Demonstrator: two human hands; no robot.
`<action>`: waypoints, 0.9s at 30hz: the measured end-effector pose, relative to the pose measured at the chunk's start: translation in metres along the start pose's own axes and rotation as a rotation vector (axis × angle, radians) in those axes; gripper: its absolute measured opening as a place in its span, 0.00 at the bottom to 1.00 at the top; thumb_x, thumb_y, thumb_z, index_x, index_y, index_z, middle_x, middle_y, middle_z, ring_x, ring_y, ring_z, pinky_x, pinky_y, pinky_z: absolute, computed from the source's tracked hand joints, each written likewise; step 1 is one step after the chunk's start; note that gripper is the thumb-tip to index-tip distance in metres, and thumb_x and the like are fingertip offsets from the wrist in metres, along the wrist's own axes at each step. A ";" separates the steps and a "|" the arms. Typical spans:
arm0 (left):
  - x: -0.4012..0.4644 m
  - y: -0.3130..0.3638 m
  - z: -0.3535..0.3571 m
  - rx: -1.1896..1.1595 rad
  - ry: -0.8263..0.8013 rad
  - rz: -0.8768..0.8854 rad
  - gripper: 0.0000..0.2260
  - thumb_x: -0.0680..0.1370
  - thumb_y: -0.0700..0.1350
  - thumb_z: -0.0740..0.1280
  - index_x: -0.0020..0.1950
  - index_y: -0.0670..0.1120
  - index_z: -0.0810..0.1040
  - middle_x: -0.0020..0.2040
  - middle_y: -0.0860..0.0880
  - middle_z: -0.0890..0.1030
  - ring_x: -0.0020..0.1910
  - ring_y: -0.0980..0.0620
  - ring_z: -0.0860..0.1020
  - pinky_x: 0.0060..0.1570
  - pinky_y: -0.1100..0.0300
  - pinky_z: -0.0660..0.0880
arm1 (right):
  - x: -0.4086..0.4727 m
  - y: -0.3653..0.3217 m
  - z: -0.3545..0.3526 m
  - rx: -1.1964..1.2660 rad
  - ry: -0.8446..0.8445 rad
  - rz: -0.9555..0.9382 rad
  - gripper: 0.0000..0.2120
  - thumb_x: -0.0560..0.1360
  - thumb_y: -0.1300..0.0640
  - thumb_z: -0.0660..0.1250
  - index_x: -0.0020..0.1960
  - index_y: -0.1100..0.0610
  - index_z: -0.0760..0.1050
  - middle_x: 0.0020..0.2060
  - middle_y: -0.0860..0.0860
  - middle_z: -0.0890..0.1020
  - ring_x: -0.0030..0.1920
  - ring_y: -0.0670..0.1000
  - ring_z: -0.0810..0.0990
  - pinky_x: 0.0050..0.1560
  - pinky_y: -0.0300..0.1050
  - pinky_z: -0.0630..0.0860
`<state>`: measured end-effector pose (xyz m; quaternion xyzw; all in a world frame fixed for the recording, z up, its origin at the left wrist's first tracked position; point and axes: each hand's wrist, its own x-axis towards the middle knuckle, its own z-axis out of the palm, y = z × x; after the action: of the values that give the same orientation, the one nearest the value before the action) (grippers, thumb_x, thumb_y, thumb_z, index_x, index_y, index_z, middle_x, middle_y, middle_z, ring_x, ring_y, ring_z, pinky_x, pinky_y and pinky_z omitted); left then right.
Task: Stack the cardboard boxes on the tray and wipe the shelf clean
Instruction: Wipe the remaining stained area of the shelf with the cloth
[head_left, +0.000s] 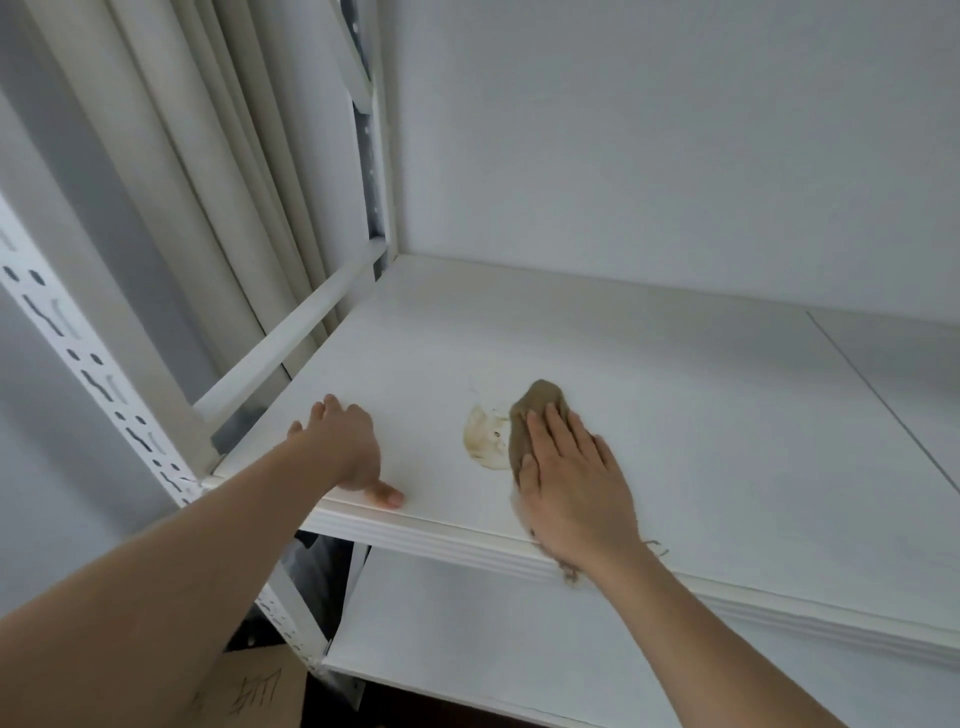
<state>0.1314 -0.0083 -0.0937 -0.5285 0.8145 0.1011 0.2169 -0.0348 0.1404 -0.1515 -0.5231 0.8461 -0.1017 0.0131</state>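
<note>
On the white shelf (649, 364), the right hand (571, 483) presses flat, fingers straight, on one brown cloth (535, 415). Just left of it lies one yellowish stain (483, 439). Further left, the left hand (345, 447) rests open, holding nothing.

Open white shelf (675, 374) stretching right and back toward wall (675, 130); blocked left by side rail (291, 332) and slotted upright (93, 374).

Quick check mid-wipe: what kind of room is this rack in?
Probably a storeroom or utility corner: a white slotted-metal rack, its bare shelf against a plain wall, and a cardboard box below.
</note>
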 end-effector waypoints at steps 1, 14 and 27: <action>0.000 0.000 0.000 0.009 0.003 -0.012 0.52 0.64 0.64 0.74 0.75 0.39 0.52 0.75 0.39 0.52 0.76 0.41 0.52 0.74 0.47 0.54 | 0.000 0.009 -0.004 -0.020 0.001 -0.015 0.35 0.73 0.43 0.32 0.80 0.49 0.46 0.79 0.47 0.48 0.78 0.47 0.46 0.77 0.47 0.44; 0.007 0.007 -0.001 0.049 0.055 -0.032 0.50 0.63 0.63 0.75 0.73 0.39 0.56 0.72 0.43 0.57 0.73 0.44 0.57 0.72 0.48 0.55 | 0.013 -0.011 0.002 -0.010 -0.008 -0.074 0.32 0.76 0.44 0.35 0.80 0.49 0.46 0.79 0.45 0.47 0.78 0.46 0.44 0.77 0.46 0.43; 0.004 0.002 -0.008 0.023 -0.029 0.005 0.44 0.63 0.65 0.74 0.68 0.40 0.62 0.66 0.40 0.66 0.64 0.42 0.69 0.66 0.51 0.67 | 0.050 -0.014 -0.001 0.002 -0.004 0.034 0.27 0.81 0.48 0.43 0.80 0.51 0.47 0.79 0.47 0.48 0.78 0.49 0.45 0.77 0.49 0.45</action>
<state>0.1263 -0.0141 -0.0887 -0.5222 0.8138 0.0999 0.2346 -0.0455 0.0904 -0.1440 -0.5090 0.8546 -0.1012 0.0170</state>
